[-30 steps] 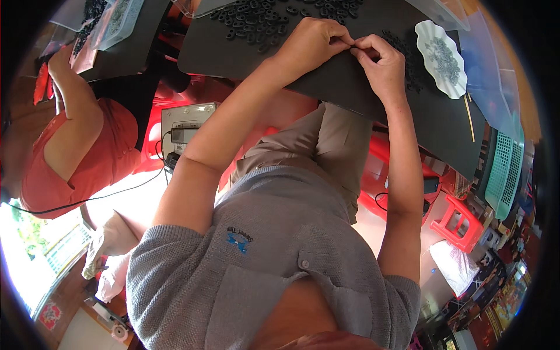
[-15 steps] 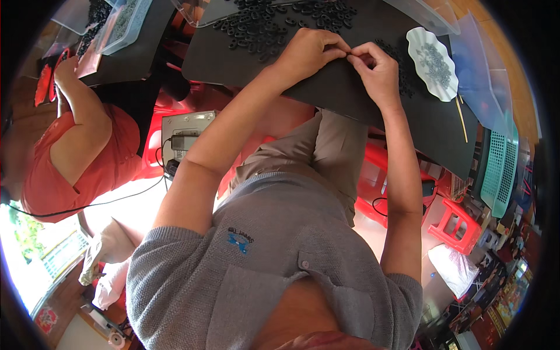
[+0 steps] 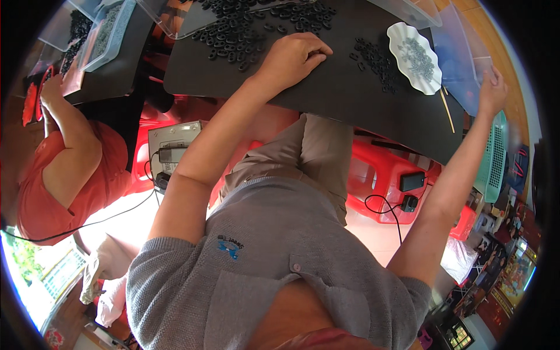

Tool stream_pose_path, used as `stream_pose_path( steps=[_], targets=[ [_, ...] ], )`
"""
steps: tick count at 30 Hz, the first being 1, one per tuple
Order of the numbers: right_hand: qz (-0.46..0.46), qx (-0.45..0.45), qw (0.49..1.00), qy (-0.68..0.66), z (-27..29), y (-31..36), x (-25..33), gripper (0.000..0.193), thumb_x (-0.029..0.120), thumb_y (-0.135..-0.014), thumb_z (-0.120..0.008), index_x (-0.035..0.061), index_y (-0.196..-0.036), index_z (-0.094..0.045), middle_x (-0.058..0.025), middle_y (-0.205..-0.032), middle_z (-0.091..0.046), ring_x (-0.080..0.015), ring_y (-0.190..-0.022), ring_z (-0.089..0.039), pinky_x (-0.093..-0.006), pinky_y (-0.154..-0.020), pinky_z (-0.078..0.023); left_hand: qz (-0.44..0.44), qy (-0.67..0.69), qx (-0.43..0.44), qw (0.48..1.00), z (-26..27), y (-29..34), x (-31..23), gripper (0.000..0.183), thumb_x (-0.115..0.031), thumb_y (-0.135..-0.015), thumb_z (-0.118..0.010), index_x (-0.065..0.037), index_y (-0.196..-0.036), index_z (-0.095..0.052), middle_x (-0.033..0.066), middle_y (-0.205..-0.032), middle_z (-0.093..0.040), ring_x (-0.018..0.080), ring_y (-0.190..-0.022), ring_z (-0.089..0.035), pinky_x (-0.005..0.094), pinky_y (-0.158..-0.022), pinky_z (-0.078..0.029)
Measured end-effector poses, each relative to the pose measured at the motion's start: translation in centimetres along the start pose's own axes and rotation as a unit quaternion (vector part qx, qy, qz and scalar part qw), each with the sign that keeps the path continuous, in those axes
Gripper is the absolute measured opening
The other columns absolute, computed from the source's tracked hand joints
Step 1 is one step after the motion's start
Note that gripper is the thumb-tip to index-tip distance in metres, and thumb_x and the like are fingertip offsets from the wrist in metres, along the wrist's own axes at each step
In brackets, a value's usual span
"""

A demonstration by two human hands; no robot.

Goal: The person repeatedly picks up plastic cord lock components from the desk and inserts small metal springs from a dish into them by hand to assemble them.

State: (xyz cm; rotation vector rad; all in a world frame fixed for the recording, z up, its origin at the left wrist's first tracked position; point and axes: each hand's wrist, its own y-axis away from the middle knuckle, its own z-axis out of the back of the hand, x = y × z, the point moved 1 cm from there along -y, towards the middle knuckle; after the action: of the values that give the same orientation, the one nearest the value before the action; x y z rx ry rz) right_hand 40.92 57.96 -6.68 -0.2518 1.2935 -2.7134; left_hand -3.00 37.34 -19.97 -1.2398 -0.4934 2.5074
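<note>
My left hand [image 3: 294, 58] is over the dark table, with thumb and forefinger pinched together. Whatever is between those fingertips, if anything, is too small to make out. To its left lies a heap of black oval rings [image 3: 236, 42]. My right hand [image 3: 493, 96] is stretched far right, at a translucent blue bin [image 3: 458, 64]; its fingers look apart, with nothing visible in them. Between my hands are a scatter of smaller black pieces [image 3: 376, 63] and a white scalloped dish [image 3: 430, 86] of tiny grey pieces.
A thin wooden stick [image 3: 447, 111] lies by the dish on the dark table [image 3: 373, 111]. A green basket [image 3: 494, 154] stands beyond the table's right edge. On the left, a person in red [image 3: 76, 169] sits by another table with a clear tub [image 3: 108, 49].
My hands were together, fingertips meeting over the table. The right hand has swung far right to the blue bin, while the left stays over the table, still pinched.
</note>
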Motion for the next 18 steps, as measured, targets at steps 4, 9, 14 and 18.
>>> stream_pose_path(
  steps=[4, 9, 14, 18],
  targets=[
    [0.043, 0.113, 0.987, -0.11, -1.2, 5.3, 7.2, 0.019, 0.022, -0.088, -0.066, 0.0144, -0.105, -0.071, -0.0068, -0.097, -0.071, -0.0219, -0.086, -0.07, -0.0332, -0.077, -0.053, -0.024, -0.048, -0.002, 0.999, -0.5, -0.2, -0.3, 0.02, -0.012, -0.086, -0.068, -0.009, -0.105, -0.07, 0.006, -0.099, -0.068, 0.0236, -0.09, -0.067, 0.034, -0.078, -0.054],
    [0.081, 0.291, 0.934, -0.19, -4.1, 8.8, 10.8, 0.017, 0.011, -0.087, -0.065, 0.0096, -0.103, -0.07, -0.0099, -0.094, -0.07, -0.0257, -0.083, -0.069, -0.0345, -0.076, -0.053, -0.025, -0.1, -0.001, 0.995, -3.2, -2.5, -1.3, 0.024, -0.019, -0.085, -0.07, -0.012, -0.108, -0.068, 0.0054, -0.104, -0.063, 0.0256, -0.095, -0.066, 0.0374, -0.083, -0.053],
    [0.102, 0.381, 0.902, -0.178, -5.0, 9.7, 11.8, 0.016, 0.008, -0.085, -0.067, 0.0099, -0.1, -0.07, -0.0079, -0.093, -0.068, -0.0261, -0.085, -0.066, -0.0354, -0.077, -0.051, -0.046, -0.129, 0.009, 0.991, -5.0, -4.1, -1.5, 0.02, -0.021, -0.085, -0.071, -0.011, -0.102, -0.068, 0.0064, -0.101, -0.062, 0.0286, -0.093, -0.064, 0.0388, -0.081, -0.053],
    [0.119, 0.393, 0.902, -0.135, -5.2, 9.7, 11.9, 0.01, 0.009, -0.085, -0.067, 0.008, -0.094, -0.068, -0.0082, -0.089, -0.066, -0.0259, -0.084, -0.066, -0.037, -0.075, -0.05, -0.045, -0.09, 0.026, 0.995, -4.5, -3.7, -1.2, 0.014, -0.017, -0.084, -0.071, -0.008, -0.093, -0.065, 0.0072, -0.095, -0.061, 0.0296, -0.09, -0.063, 0.0404, -0.078, -0.052]
  ],
)
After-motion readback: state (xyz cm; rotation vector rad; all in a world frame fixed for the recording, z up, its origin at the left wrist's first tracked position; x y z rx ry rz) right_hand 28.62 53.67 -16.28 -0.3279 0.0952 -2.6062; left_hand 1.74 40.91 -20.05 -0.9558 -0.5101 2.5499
